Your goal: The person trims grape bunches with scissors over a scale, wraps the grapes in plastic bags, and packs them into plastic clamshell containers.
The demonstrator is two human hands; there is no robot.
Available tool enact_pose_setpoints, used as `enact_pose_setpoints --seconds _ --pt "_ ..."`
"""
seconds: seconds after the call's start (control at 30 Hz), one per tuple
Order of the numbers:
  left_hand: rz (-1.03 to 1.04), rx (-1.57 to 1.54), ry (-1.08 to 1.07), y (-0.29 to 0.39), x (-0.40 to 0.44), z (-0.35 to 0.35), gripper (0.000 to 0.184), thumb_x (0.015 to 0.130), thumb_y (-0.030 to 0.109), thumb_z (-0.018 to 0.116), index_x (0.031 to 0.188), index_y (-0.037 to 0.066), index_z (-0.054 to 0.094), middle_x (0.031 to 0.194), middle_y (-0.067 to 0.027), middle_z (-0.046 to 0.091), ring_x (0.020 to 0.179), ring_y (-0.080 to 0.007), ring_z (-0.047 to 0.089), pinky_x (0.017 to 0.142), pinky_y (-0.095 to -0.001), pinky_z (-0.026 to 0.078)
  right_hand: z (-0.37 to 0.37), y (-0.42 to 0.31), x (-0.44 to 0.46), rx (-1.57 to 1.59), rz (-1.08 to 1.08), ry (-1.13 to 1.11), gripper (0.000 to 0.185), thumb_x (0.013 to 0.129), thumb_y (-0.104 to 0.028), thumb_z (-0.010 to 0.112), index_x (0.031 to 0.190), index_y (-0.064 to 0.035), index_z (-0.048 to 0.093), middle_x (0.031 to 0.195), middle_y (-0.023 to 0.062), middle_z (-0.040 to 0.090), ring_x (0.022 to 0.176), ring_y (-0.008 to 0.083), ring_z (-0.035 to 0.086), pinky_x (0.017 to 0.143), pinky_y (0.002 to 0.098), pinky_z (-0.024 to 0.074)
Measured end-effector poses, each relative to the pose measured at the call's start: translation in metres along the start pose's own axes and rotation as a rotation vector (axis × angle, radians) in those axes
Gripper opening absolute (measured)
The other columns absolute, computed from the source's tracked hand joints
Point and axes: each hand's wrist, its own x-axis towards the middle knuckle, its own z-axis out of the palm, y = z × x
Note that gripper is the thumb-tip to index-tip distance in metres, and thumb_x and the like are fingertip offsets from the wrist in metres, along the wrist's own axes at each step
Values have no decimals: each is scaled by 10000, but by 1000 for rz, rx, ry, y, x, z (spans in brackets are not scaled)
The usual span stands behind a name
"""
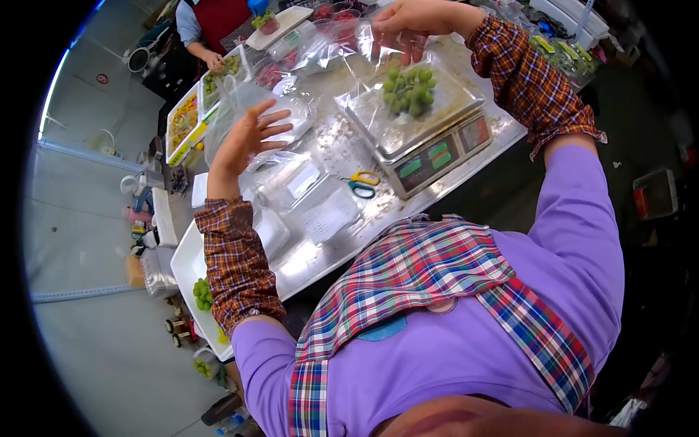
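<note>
Green grapes lie in clear plastic on the tray of a weighing scale. Above the grapes, near the far side of the scale, is my right hand; its fingers are apart around or behind clear film, and whether they grip it cannot be made out. My left hand is raised over the left part of the table, fingers spread, with nothing held. Clear plastic bags lie beside and behind it. Scissors with yellow and teal handles rest left of the scale.
Clear containers and a white sheet lie on the metal table. A white tray with green grapes stands at its left edge. Fruit crates and packed red fruit are farther back. Another person's hand is at the crates.
</note>
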Motion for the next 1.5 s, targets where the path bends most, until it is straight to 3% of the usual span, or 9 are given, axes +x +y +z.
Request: enact_pose_setpoints --seconds 0.1,0.23,0.33,0.57,0.83,1.0,1.23,1.37,1.5 --pt "15 83 288 7 14 0 337 961 316 508 1113 25 583 978 -109 662 784 -180 661 685 -290 540 15 -42 -47 -145 90 53 401 930 -334 518 1164 -10 551 933 113 647 685 207 672 596 313 568" --pt "84 29 356 18 24 -4 255 951 284 535 968 44 618 774 -47 655 561 -104 581 524 -225 476 5 -41 -66 -323 56 104 520 952 -469 420 1147 -14 578 875 92 665 636 182 674 530 296 575" --pt "23 122 486 1 11 -15 324 957 354 512 926 47 610 665 -14 614 501 -92 547 487 -217 453 11 5 -28 -291 -3 2 331 930 -235 529 1174 -15 570 887 81 661 650 156 666 598 274 575" --pt "-138 182 609 -2 -7 -13 435 950 444 482 919 33 618 731 -16 636 561 -77 549 538 -207 469 -10 52 13 -325 -54 -2 199 890 -107 559 1074 -36 592 861 29 642 729 105 644 658 257 564" --pt "-176 364 624 -38 -47 -18 234 929 173 546 1120 71 632 787 25 599 601 -60 506 542 -207 432 -15 76 73 -163 -209 -120 138 898 -129 569 1018 -67 597 768 -25 592 554 65 559 522 234 496" --pt "-286 113 723 -82 -96 26 160 932 186 541 964 35 586 710 11 533 624 -92 518 569 -237 444 66 51 78 -183 -248 -357 150 911 -126 557 1021 -29 589 811 0 605 597 80 593 580 231 524" --pt "-52 45 1010 -89 -177 43 220 939 258 555 940 39 573 937 -25 570 880 -109 547 769 -293 495 208 9 132 297 -198 -458 183 894 -131 585 1048 -32 574 887 33 610 780 124 634 703 241 505" --pt "143 -57 877 -102 -191 53 198 922 179 589 1026 14 551 1079 -71 552 950 -132 530 812 -294 484 331 -31 160 310 -392 -514 272 881 -167 608 1117 -35 580 990 43 620 928 124 588 799 270 479" --pt "332 70 1082 -97 -216 10 336 887 139 627 1150 -29 502 1034 -106 599 891 -154 598 757 -282 516 403 -93 185 182 -531 -709 395 884 -243 631 1204 -21 569 1070 62 631 917 130 573 841 287 459"
